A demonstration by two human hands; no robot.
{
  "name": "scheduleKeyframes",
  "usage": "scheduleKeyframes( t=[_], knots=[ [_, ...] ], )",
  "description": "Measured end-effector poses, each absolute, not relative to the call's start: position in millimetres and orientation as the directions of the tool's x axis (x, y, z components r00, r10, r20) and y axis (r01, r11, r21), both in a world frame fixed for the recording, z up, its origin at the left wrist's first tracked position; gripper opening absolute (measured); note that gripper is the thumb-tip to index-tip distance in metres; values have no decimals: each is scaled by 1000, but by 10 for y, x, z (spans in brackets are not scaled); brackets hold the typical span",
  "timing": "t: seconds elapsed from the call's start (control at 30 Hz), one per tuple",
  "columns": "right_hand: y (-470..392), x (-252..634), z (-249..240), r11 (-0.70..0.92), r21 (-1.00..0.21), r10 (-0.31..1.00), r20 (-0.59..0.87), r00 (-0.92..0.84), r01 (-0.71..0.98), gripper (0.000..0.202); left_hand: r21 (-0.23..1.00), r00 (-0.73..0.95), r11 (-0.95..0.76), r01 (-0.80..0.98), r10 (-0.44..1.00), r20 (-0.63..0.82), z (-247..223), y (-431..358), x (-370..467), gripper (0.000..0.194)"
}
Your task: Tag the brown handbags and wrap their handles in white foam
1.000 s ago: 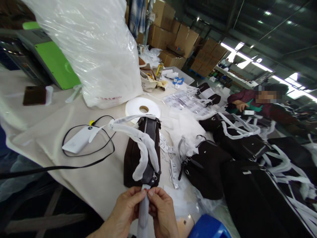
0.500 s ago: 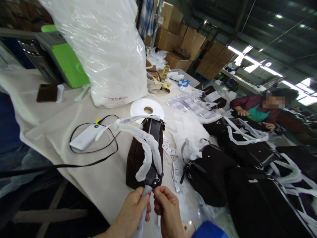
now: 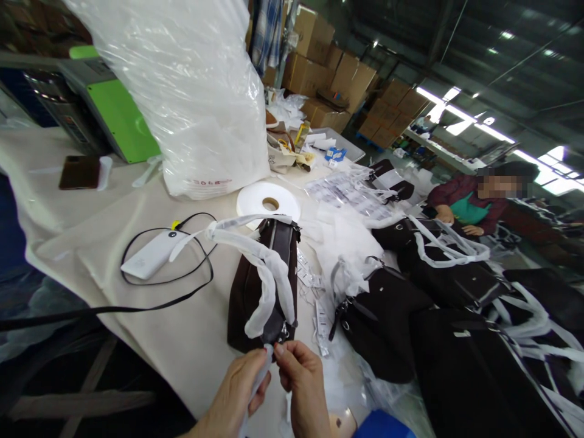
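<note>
A dark brown bag [image 3: 241, 304] lies on the cloth-covered table, its handles [image 3: 269, 274] wrapped in white tissue. At the bag's near end, beside its metal clasp, my left hand [image 3: 239, 386] is closed on a wrapped strap [image 3: 259, 383] that runs down between my hands. My right hand [image 3: 303, 380] pinches at the same end of the bag, right of the strap; what lies between its fingertips is too small to make out.
A white roll [image 3: 246, 201] sits behind the bag. To the left are a white power bank [image 3: 148, 255] with a black cable and a phone [image 3: 79, 173]. More dark bags [image 3: 387, 322] cover the right side. Across the table is a person [image 3: 474, 207]. A large plastic-wrapped bundle [image 3: 205, 121] stands behind.
The view has shifted slightly. My left hand has slid a little down and left with the strap, its fingers still closed. The person across the table has moved their hands.
</note>
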State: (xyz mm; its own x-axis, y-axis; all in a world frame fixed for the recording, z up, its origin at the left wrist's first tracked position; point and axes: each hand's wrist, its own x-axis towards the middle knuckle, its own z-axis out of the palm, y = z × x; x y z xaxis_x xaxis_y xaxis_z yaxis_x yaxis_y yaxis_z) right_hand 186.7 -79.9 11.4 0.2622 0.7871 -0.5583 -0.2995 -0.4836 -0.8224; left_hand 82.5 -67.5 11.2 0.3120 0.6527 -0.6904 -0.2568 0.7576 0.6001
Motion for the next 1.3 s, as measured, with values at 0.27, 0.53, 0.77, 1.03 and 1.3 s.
scheduleKeyframes(
  t=[0.27,0.53,0.77,1.03,1.3],
  knots=[
    [-825,1865,85,-462,-819,784,-556,275,-341,37,704,343,705,-88,685,-643,90,-667,837,49],
    [-872,1785,136,-507,-845,764,-533,364,-171,42,884,293,426,192,835,-466,76,-680,817,20],
    [-822,1847,161,-488,-847,799,-530,283,-210,30,800,256,599,-28,778,-574,128,-680,791,24],
    [-881,1857,56,-426,-842,827,-510,234,-330,29,512,377,806,-297,592,-713,138,-615,790,37],
    [-866,1928,-29,-462,-823,845,-522,119,-330,31,216,529,916,-339,375,-762,118,-555,726,36]
  ],
)
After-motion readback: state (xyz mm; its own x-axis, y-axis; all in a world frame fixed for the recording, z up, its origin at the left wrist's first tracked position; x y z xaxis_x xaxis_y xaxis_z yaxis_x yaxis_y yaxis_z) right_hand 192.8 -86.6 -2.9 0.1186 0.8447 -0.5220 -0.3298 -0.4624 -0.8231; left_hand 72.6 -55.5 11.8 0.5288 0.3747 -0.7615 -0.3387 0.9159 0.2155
